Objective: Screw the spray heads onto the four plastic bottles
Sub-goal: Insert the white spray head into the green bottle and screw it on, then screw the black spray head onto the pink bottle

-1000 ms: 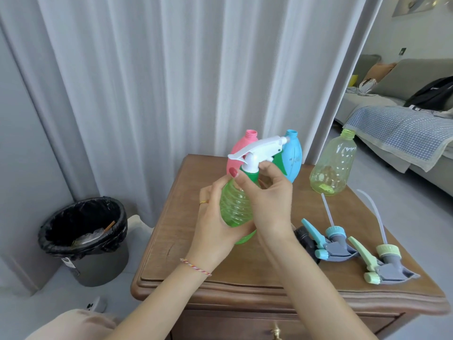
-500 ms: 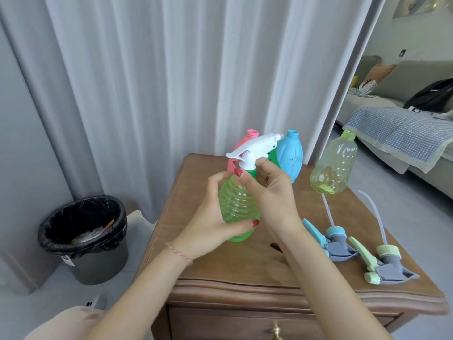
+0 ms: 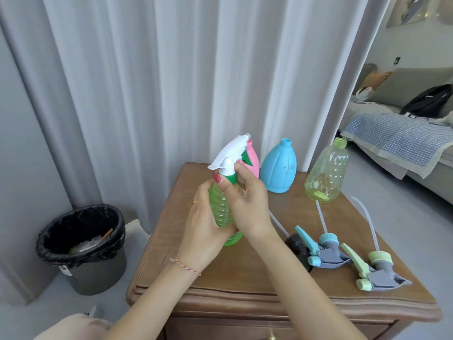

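Observation:
I hold a ribbed green bottle (image 3: 220,209) above the wooden cabinet top (image 3: 257,273). My left hand (image 3: 203,227) wraps its body from the left. My right hand (image 3: 245,200) pinches the green collar of the white spray head (image 3: 229,155) seated on its neck. Behind stand a pink bottle (image 3: 252,160), partly hidden, a blue bottle (image 3: 278,168) and a clear yellow-green bottle (image 3: 327,173), the last two with bare necks. A blue-and-grey spray head (image 3: 321,251) and a light-green-and-grey spray head (image 3: 372,271) lie at the right with tubes pointing back. A dark spray head (image 3: 297,246) hides behind my right forearm.
A grey bin with a black liner (image 3: 83,244) stands on the floor to the left. White curtains (image 3: 171,82) hang behind the cabinet. A sofa with a checked blue blanket (image 3: 402,141) is at the far right. A drawer knob (image 3: 270,337) shows below the front edge.
The green bottle has shifted left and tilted, so the white spray head's nozzle now points up and away. My right fingers have turned around the collar. The blue bottle is now fully uncovered.

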